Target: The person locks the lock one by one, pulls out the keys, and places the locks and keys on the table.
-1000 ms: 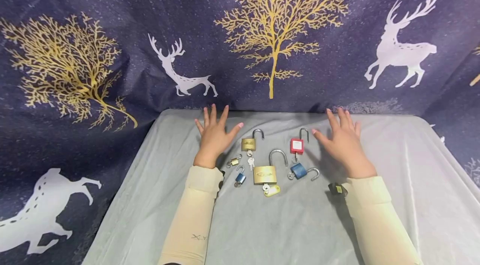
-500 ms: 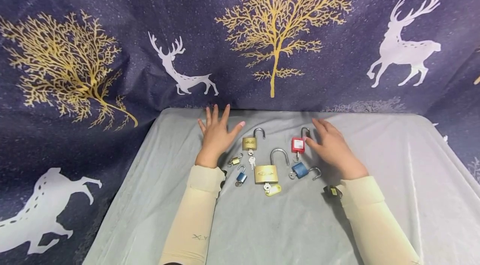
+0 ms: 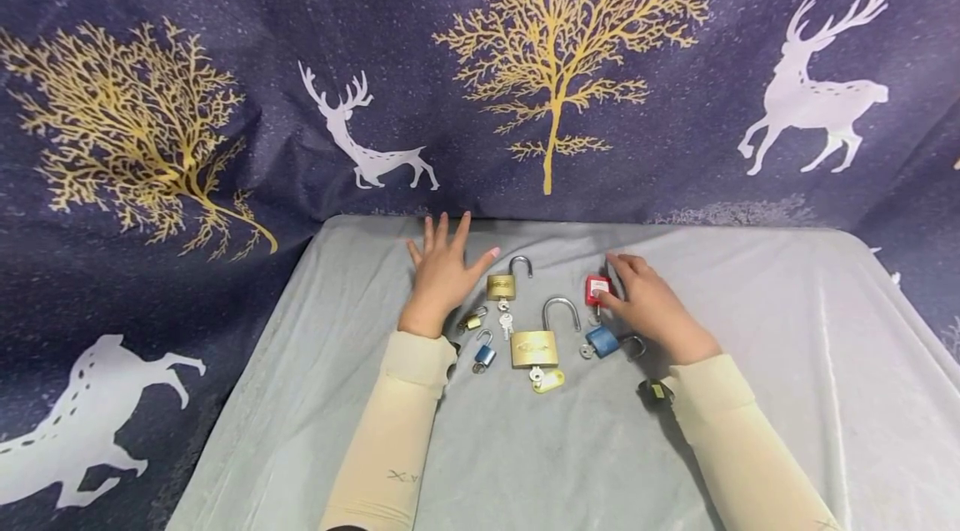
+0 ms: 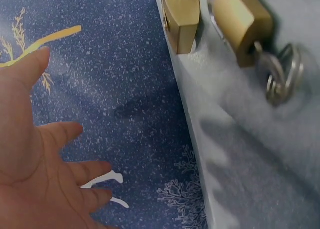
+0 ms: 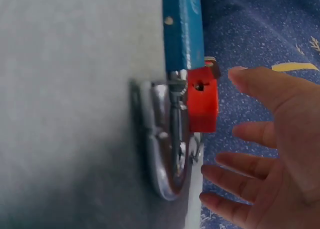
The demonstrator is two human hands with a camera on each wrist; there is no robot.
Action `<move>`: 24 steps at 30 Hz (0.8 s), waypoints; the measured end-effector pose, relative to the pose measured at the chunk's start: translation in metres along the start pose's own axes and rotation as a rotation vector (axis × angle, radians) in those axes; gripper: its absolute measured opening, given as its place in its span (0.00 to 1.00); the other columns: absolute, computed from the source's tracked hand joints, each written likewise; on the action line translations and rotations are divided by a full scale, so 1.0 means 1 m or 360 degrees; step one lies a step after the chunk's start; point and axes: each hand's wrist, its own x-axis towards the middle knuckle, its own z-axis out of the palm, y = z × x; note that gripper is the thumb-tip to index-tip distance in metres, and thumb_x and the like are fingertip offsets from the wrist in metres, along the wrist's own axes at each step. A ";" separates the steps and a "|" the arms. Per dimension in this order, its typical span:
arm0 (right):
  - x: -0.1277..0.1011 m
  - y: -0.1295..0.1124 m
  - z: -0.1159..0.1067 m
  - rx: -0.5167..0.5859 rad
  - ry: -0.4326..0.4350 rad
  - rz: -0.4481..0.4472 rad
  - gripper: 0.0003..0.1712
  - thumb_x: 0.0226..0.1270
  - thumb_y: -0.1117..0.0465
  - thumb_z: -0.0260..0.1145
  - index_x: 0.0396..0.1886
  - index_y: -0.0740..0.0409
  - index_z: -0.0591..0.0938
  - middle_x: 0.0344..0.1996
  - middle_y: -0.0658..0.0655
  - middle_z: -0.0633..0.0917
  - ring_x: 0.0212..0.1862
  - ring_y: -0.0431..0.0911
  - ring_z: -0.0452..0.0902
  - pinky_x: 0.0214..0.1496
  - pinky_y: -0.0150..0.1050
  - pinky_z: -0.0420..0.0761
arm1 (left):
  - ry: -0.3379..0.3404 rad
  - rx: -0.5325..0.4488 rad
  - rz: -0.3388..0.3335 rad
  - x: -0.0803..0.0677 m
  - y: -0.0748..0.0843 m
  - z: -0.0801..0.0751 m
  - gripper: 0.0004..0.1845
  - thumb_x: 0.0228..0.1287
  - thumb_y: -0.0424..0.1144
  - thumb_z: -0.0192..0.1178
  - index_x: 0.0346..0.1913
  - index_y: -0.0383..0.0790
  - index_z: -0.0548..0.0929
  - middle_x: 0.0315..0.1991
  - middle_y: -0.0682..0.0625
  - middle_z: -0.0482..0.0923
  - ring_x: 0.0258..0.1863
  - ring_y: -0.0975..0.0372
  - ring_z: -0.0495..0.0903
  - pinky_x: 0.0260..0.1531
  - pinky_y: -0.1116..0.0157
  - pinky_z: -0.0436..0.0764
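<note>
My right hand hovers over the red padlock, its thumb overlapping the label and the fingers hiding the shackle. In the right wrist view a gap shows between that thumb and the red body. My left hand, fingers spread, holds nothing beside a brass padlock with an opened shackle. Close to the left wrist lie a small brass padlock and a small blue padlock. A larger blue padlock lies below my right hand, and a big brass padlock sits in the middle.
Keys hang from the upper brass padlock, and a yellow tag from the big one. Everything lies on a grey cloth-covered table. A dark blue curtain with trees and deer hangs behind its back edge.
My right hand has moved left from the table's right side to the red padlock, its fingers drawing closer together. The left hand shifts slightly right, still spread.
</note>
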 end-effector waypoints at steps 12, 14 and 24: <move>0.000 0.004 0.008 -0.0057 0.0088 -0.0040 0.36 0.66 0.51 0.72 0.68 0.64 0.74 0.53 0.72 0.79 0.55 0.67 0.76 0.60 0.62 0.75 | -0.0075 0.0009 0.0013 0.000 0.008 0.005 0.48 0.68 0.72 0.48 0.82 0.52 0.48 0.82 0.37 0.45 0.82 0.42 0.34 0.73 0.30 0.37; 0.000 0.003 0.009 -0.0057 0.0095 -0.0064 0.33 0.64 0.52 0.72 0.65 0.62 0.78 0.50 0.70 0.81 0.52 0.66 0.77 0.58 0.62 0.76 | -0.0085 0.0004 0.0017 0.000 0.009 0.006 0.47 0.69 0.72 0.48 0.82 0.52 0.48 0.82 0.37 0.45 0.82 0.42 0.34 0.74 0.30 0.37; 0.000 -0.004 0.013 -0.0012 0.0020 -0.0037 0.33 0.62 0.53 0.74 0.63 0.63 0.78 0.49 0.69 0.80 0.45 0.61 0.80 0.51 0.59 0.80 | -0.0111 -0.0051 0.0077 -0.004 0.018 0.010 0.46 0.70 0.69 0.50 0.82 0.51 0.50 0.81 0.36 0.45 0.82 0.42 0.35 0.73 0.30 0.40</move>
